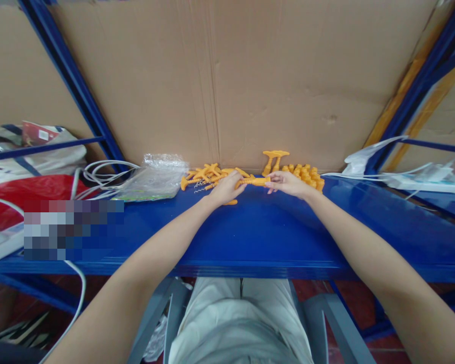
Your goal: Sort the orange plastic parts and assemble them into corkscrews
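Observation:
Both my hands reach to the back of a blue shelf (pixel 250 237). Together they hold one long orange plastic part (pixel 256 181) lying crosswise between them. My left hand (pixel 227 188) pinches its left end, fingers closed. My right hand (pixel 288 183) grips its right end with closed fingers. A heap of orange star-shaped parts (pixel 205 174) lies just behind my left hand, with small metal springs (pixel 200 187) beside it. A cluster of orange ribbed parts (pixel 307 174) and two upright T-shaped pieces (pixel 275 157) stand behind my right hand.
A clear plastic bag (pixel 155 177) and coiled white cables (pixel 102 177) lie to the left, with a red bag (pixel 30 194) further left. White bags and packets (pixel 409 177) sit at the right. A cardboard wall (pixel 227 76) backs the shelf, flanked by blue struts.

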A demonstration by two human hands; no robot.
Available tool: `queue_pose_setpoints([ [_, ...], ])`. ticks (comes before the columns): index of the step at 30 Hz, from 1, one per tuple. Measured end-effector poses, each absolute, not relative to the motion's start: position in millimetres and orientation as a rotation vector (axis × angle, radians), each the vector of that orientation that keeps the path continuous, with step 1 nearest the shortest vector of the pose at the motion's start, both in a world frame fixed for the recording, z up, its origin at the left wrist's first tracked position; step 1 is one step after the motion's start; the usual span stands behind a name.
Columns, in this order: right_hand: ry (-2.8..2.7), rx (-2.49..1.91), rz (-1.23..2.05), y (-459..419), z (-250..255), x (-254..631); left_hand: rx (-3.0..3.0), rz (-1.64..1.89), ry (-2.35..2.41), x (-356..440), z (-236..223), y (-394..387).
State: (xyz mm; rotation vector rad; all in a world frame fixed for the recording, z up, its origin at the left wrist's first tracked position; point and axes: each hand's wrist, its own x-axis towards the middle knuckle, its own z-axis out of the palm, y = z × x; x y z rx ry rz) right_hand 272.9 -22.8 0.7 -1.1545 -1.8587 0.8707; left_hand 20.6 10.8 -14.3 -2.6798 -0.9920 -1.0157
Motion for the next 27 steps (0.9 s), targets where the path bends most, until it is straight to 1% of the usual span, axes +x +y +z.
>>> queue_pose_setpoints([
  [8,-1.813,-1.215,0.943,-36,5,258,-2.677,-1.011,-0.979,18,-16,11],
  [16,-1.732,-1.281,1.074,-32,0,257,-2.685,-0.981,-0.964,17,-15,13],
  [23,-1.823,-1.171,0.95,-30,3,267,-2.697,-0.995,-0.992,19,-12,9],
  [27,-1.846,-1.154,0.942,-33,6,264,-2.689,-1.001,-0.986,19,-11,7],
])
